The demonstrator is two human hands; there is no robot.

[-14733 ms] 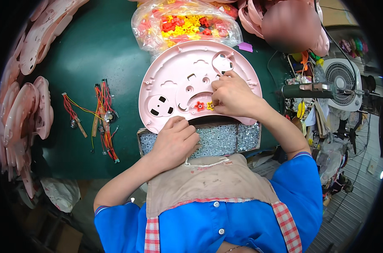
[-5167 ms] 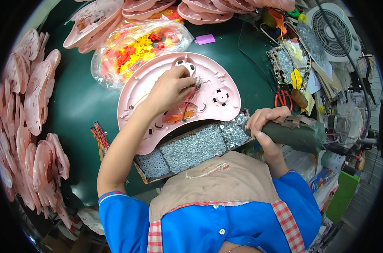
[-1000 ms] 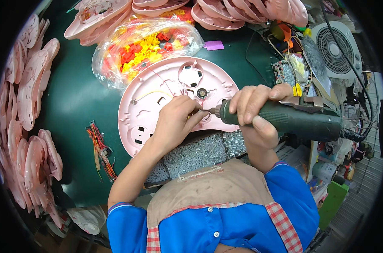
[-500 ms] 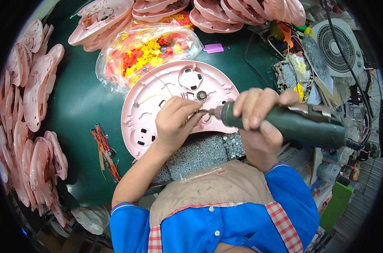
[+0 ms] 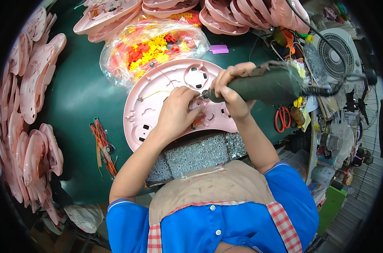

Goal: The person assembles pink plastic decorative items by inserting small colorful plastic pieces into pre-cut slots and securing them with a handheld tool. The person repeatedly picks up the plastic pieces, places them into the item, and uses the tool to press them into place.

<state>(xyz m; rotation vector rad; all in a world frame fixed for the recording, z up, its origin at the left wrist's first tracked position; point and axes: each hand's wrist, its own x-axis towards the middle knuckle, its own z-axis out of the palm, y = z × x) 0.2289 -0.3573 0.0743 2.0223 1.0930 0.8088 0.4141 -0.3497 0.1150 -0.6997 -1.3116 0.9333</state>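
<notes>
A kidney-shaped pink plastic shell (image 5: 136,111) lies hollow side up before me, with screw posts, round cut-outs and thin red and yellow wires inside. My right hand (image 5: 233,88) grips a dark green electric screwdriver (image 5: 267,86), held nearly level with its tip pointing left over the shell's middle. Close to that tip, my left hand (image 5: 178,110) reaches into the shell, fingers bent and thumb lower down; what they hold, if anything, is hidden. A small reddish-brown part (image 5: 197,122) shows just below the left thumb. The tip's exact contact point cannot be made out.
Behind the shell sits a clear bag (image 5: 153,48) of red and yellow plastic pieces, beside a purple piece (image 5: 219,49). Pink shells (image 5: 39,80) are stacked left and at the back. Wire bundles (image 5: 102,147) lie left, a tray of small metal parts (image 5: 195,152) in front, red-handled scissors (image 5: 282,119) right.
The screwdriver has swung up and away, its tip moving slightly left and up, with my right hand following. My left hand has shifted a little, its thumb now apart from the fingers.
</notes>
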